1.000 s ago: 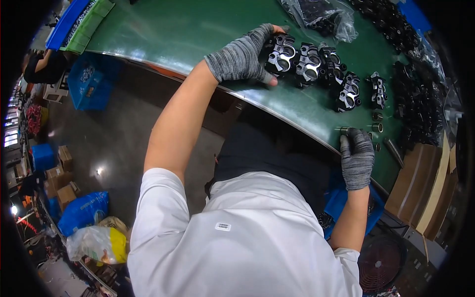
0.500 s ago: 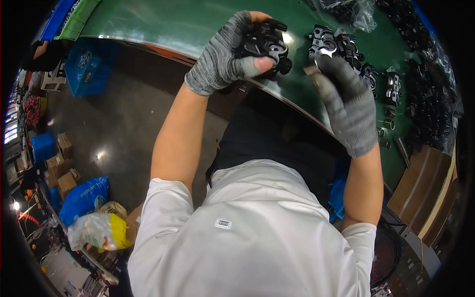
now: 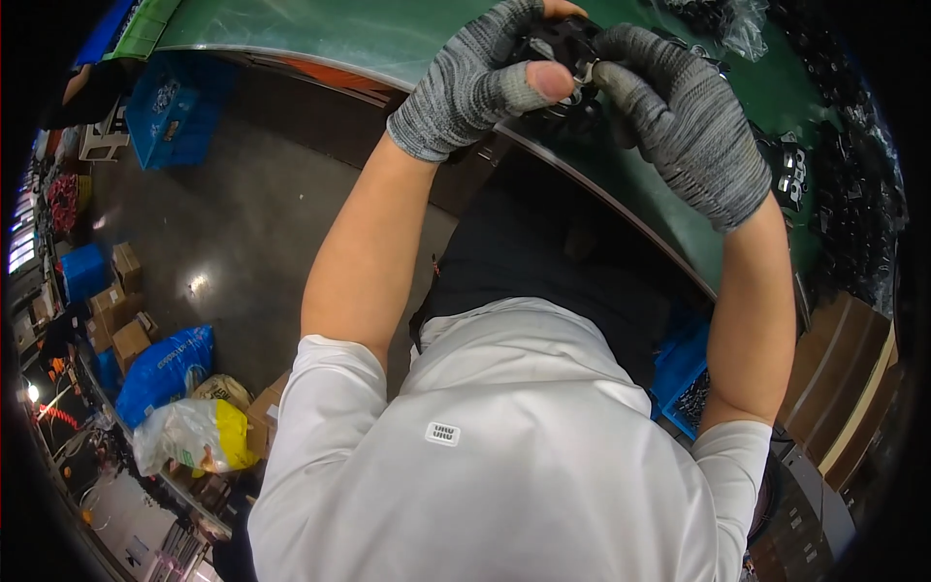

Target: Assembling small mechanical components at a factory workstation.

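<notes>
My left hand (image 3: 473, 85), in a grey knit glove with bare fingertips, is closed around a black mechanical part (image 3: 561, 41) with round openings, held above the green worktable (image 3: 310, 29). My right hand (image 3: 687, 121), gloved the same way, reaches in from the right. Its thumb and fingers are pinched together against the part's right side. A small shiny bit shows at those fingertips, too covered to name. Beyond the right wrist, a black-and-silver part (image 3: 792, 173) lies on the table; more such parts are mostly hidden behind the right hand.
Many black parts in clear plastic (image 3: 849, 204) line the table's right side. Flattened cardboard (image 3: 839, 373) stands at the lower right. A blue crate (image 3: 173, 116) is on the left, a green bin (image 3: 145, 27) at the upper left. Bags and boxes (image 3: 131, 339) lie on the floor.
My right hand has come up and left from above the table to the black part, its fingertips now against it. My left hand has shifted slightly up and right with the part.
</notes>
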